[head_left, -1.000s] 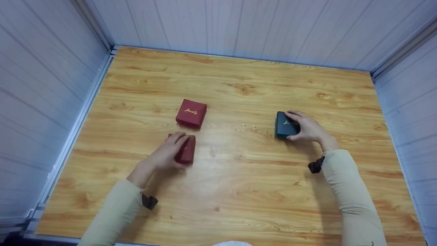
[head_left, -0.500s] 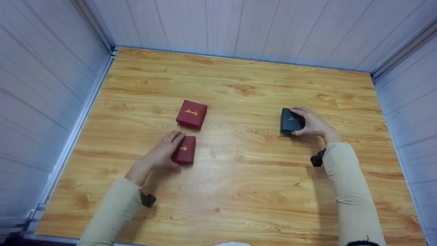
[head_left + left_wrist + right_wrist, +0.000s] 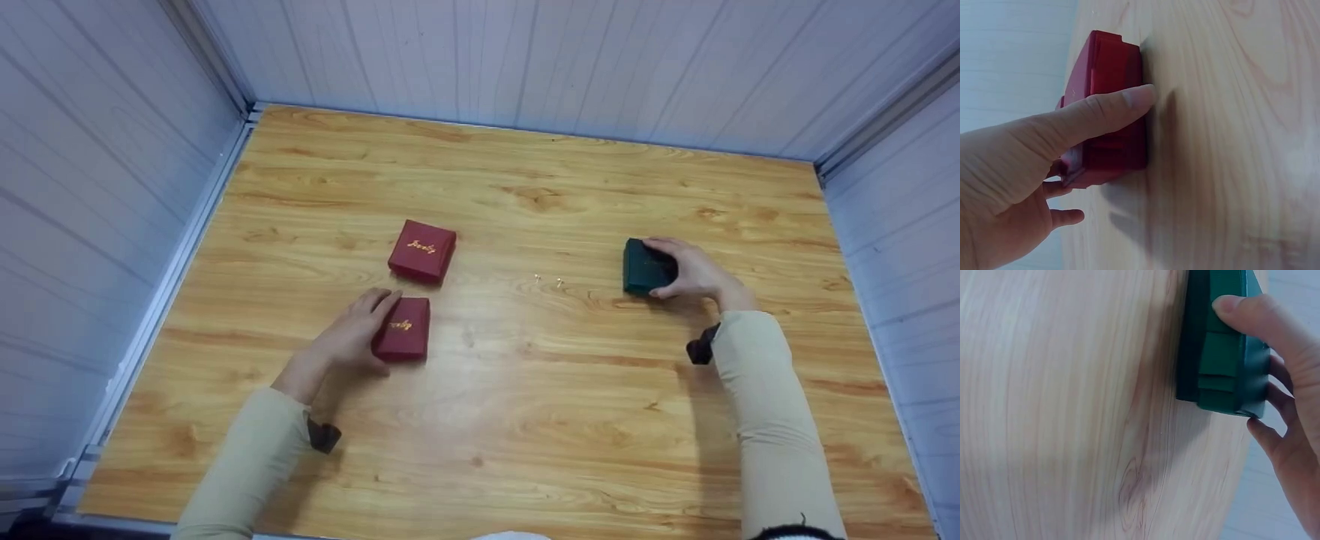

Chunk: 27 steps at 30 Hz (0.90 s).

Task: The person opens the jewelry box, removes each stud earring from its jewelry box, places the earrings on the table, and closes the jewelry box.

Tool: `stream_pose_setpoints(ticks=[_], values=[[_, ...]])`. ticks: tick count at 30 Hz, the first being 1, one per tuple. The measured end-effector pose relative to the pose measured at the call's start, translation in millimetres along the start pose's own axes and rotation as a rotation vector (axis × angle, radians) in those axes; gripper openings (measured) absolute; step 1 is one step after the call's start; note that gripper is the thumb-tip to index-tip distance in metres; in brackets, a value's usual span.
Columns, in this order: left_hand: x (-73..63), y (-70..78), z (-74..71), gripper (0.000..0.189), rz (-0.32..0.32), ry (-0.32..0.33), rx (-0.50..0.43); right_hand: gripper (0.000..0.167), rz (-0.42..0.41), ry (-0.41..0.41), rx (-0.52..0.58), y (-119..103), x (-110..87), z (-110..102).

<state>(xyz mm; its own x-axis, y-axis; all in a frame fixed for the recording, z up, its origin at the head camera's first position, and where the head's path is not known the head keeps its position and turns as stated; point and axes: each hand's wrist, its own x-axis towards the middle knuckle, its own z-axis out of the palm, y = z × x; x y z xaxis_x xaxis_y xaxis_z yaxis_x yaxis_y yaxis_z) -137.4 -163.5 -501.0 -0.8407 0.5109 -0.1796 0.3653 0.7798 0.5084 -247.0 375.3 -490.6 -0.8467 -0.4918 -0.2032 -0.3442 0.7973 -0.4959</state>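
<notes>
In the head view my left hand (image 3: pixel 349 337) curves loosely around the left side of a small red jewelry box (image 3: pixel 409 330) with gold lettering. Its thumb stands off the box's near side, and in the left wrist view the thumb (image 3: pixel 1106 112) crosses in front of that side. My right hand (image 3: pixel 697 274) grips a dark green jewelry box (image 3: pixel 640 266) from the right. In the right wrist view the right thumb (image 3: pixel 1229 309) presses the side of the green lid, with the other fingers partly hidden behind it. Both boxes look closed.
Another red jewelry box (image 3: pixel 421 250), larger on top, lies just beyond the first. Two tiny gold pieces (image 3: pixel 559 283), like stud earrings, lie on the wooden table (image 3: pixel 525 420) between the boxes. White panels (image 3: pixel 525 60) wall in the back and both sides.
My left hand has slid back left, uncovering more of the near red box. My right hand has carried the green box a little to the right.
</notes>
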Motion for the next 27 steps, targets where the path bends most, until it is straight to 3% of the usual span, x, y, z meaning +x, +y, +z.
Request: stream_pose_setpoints(ticks=[6, 18, 27], values=[[-1.4, -4.3, 0.4, 0.111, -0.020, -0.009, -0.027, 0.085, -0.011, -0.016, -0.005, 2, -0.8, 0], [-1.2, -15.3, 3.8, 0.104, 0.019, 0.025, -0.103, 0.089, -0.004, -0.048, -0.034, -1, -1.1, -3], [-0.1, -21.4, 10.7, 0.104, 0.044, 0.064, -0.125, 0.090, 0.017, 0.010, -0.061, -9, -4.3, -4]])
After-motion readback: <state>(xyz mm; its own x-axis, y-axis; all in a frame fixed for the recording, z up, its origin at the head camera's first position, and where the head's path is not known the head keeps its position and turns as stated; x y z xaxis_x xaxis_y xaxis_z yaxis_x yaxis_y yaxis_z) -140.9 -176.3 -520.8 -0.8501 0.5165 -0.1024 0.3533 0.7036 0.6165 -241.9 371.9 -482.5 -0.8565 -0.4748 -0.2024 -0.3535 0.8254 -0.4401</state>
